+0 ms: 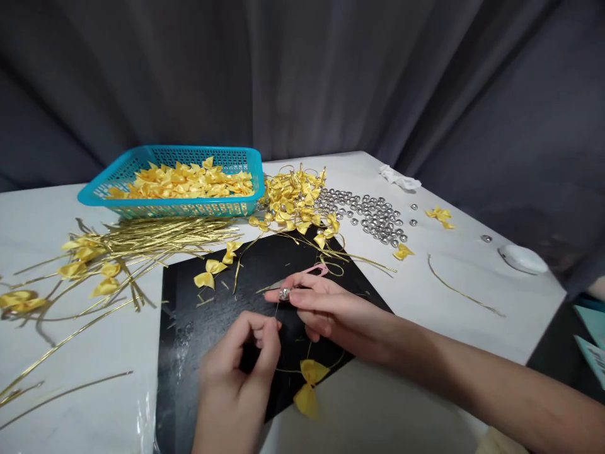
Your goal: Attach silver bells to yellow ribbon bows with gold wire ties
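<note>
Over the black mat (189,328), my right hand (331,306) grips a small silver bell (284,294) between thumb and fingers. My left hand (246,359) is closed in a pinch on a thin gold cord (276,310) just below the bell. A yellow ribbon bow (311,384) hangs on the cord below my right hand, slightly blurred. Beyond the right fingers shows a pink looped handle (320,270); whether it lies on the mat or is held, I cannot tell.
Behind the mat stands a blue basket (258,173) of yellow bows. Gold cords (174,234) lie in front of it. A heap of corded bows (295,198) and many silver bells (378,217) spread to its right. A white dish (524,259) sits near the right edge.
</note>
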{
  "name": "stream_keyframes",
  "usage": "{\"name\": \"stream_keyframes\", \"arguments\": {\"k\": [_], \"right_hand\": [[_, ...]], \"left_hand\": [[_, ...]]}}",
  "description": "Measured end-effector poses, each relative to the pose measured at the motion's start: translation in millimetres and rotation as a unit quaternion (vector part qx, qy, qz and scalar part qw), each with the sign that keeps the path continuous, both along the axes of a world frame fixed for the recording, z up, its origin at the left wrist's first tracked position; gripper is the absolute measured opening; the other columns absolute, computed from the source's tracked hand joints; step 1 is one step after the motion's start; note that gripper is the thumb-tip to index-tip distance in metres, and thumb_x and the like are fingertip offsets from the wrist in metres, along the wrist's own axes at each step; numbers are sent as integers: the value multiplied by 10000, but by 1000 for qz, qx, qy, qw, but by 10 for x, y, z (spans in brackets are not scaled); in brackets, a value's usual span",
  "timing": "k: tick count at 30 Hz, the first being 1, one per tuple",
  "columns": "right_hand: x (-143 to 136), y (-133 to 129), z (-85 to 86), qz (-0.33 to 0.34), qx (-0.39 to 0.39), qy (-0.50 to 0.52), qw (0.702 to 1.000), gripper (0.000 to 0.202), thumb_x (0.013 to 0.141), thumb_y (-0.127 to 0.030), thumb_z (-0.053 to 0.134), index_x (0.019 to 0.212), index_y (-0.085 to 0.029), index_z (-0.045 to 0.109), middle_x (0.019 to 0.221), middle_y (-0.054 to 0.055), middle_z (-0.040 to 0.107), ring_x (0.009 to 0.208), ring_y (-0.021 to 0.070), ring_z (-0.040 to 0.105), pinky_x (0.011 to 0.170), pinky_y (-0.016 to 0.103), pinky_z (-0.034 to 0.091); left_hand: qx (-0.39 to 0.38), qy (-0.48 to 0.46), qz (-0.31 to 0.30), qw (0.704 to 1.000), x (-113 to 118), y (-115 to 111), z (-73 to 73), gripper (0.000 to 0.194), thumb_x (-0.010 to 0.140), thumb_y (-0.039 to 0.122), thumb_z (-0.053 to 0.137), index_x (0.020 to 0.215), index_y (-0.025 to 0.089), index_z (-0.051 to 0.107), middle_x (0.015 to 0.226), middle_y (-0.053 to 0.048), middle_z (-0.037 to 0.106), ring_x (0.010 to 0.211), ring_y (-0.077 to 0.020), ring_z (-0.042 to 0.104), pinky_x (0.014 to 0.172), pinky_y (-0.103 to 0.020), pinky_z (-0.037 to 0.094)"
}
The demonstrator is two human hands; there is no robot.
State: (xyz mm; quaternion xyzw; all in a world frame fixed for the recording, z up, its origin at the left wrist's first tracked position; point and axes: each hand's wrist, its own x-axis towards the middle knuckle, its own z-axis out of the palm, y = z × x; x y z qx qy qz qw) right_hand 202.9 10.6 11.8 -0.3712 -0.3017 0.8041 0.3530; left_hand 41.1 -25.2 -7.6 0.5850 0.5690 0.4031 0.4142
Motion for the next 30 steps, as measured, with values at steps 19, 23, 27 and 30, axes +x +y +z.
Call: {"name": "stream_keyframes", "arguments": {"k": [19, 23, 27, 30], "right_hand": [[-22, -31, -30, 11, 35, -7, 999, 408, 744, -208, 725, 1116, -221, 560, 1037, 39, 686, 394, -19, 473, 404, 115, 387], [-26, -31, -26, 17, 78, -82, 993, 300, 826, -338, 634, 1081, -180, 642, 918, 49, 702, 370, -8, 482, 380, 127, 358], [-33, -5, 12, 11, 165, -141, 976, 242, 797, -347, 666, 944, -160, 710, 832, 30, 698, 414, 0, 476, 404, 130, 368], [-40, 10, 80, -3, 215, -175, 961, 217, 763, -341, 699, 898, -173, 725, 898, 44, 693, 563, 35, 523, 461, 127, 418]], "left_hand": [[-50, -44, -20, 998, 19, 42, 3, 273, 865, 365, 498, 647, 209, 549, 576, 42, 536, 550, -110, 482, 523, -196, 379], [-31, -39, -35, 998, 23, 49, 7, 237, 884, 357, 488, 702, 224, 562, 615, 46, 548, 582, -114, 491, 547, -201, 382], [14, -12, -47, 999, 11, 57, -8, 187, 904, 340, 480, 789, 236, 585, 736, 29, 580, 699, -127, 528, 629, -211, 403], [77, 19, -48, 996, 4, 66, -18, 167, 916, 301, 468, 807, 237, 578, 785, 19, 576, 755, -130, 540, 657, -209, 408]]}}
